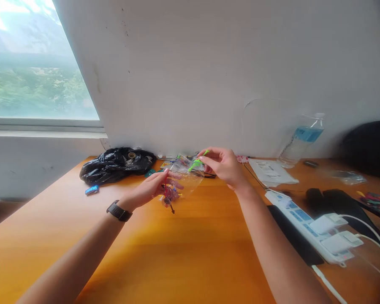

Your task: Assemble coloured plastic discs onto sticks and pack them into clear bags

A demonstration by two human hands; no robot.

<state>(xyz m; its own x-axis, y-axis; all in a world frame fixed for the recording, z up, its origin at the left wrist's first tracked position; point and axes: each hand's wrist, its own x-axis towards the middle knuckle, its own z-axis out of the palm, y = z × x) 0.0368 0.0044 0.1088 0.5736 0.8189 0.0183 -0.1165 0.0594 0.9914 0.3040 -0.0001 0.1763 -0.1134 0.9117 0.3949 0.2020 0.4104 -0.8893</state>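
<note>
Between thumb and fingers of my right hand (223,166) is a thin, bright green plastic piece (196,163), its pointed end slanting down to the left. My left hand (158,183), with a dark watch on the wrist, holds a clear plastic bag (191,181) that spreads towards the right hand. Small red, blue and yellow plastic pieces (169,192) show under the left fingers, with a dark arrow-shaped tip pointing down. The fingers partly hide them, and their exact kind cannot be made out. The green piece is in front of the bag's clear film.
A black plastic bag (114,166) lies at the back left, a small blue packet (92,190) before it. To the right are a white plastic envelope (270,172), a clear bottle (299,145) and a power strip (299,219) with chargers and cables. The wall borders the wooden table (177,261).
</note>
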